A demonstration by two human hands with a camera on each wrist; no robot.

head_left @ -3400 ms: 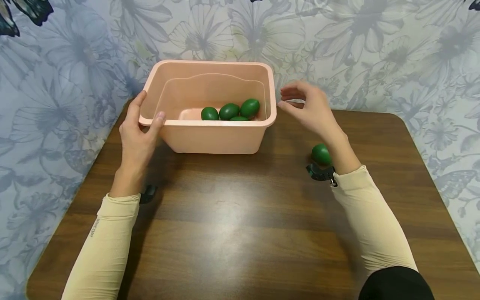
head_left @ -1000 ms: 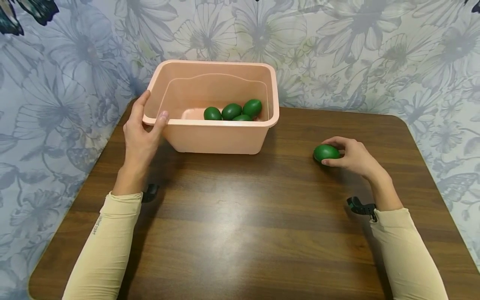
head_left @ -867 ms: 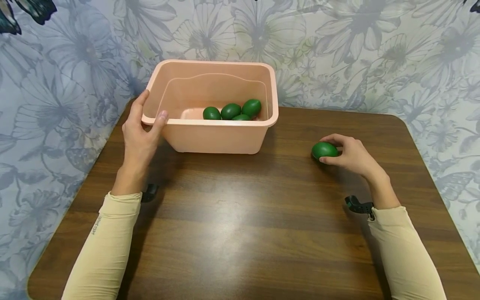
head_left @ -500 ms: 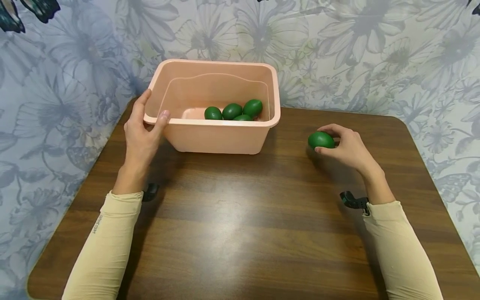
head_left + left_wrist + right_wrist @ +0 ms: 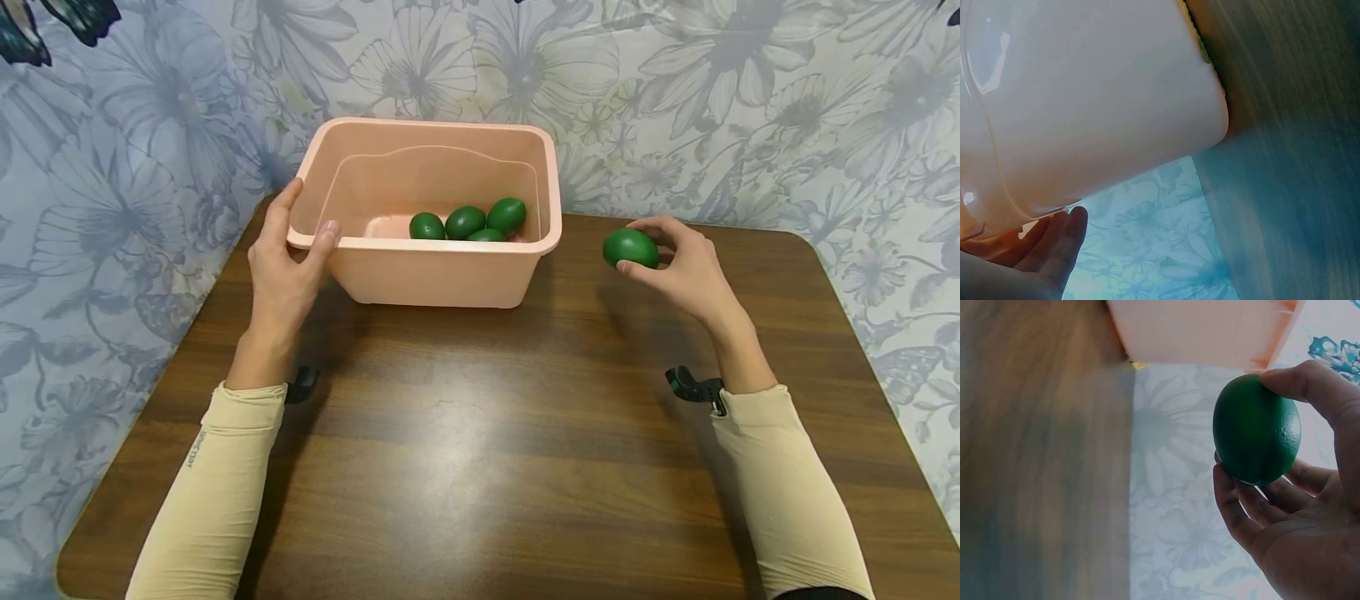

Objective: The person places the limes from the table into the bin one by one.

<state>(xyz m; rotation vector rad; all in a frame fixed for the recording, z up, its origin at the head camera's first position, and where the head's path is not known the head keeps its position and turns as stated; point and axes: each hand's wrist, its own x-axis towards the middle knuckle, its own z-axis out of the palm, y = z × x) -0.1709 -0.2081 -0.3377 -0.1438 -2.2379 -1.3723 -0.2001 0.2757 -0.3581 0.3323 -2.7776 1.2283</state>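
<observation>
My right hand (image 5: 686, 267) pinches a glossy dark green egg-shaped object (image 5: 630, 249) between thumb and fingers, off the table and to the right of a peach plastic bin (image 5: 431, 275). In the right wrist view the thumb lies on one end of the green egg-shaped object (image 5: 1257, 430) and the fingertips on the other. My left hand (image 5: 281, 267) grips the bin's left front corner, thumb over the rim. Several similar green objects (image 5: 465, 222) lie inside toward the right; one is mostly hidden by the front rim. In the left wrist view the bin wall (image 5: 1104, 94) fills much of the frame.
The bin stands at the back left of a brown wooden table (image 5: 450, 467). Behind and around the table is a floral-patterned surface (image 5: 675, 100). A dark wrist strap (image 5: 693, 387) sits on the right wrist, another (image 5: 302, 385) on the left.
My right hand, earlier beside the bin, went to the green object on the table, took hold of it and has lifted it up toward the bin. The left hand stays on the bin.
</observation>
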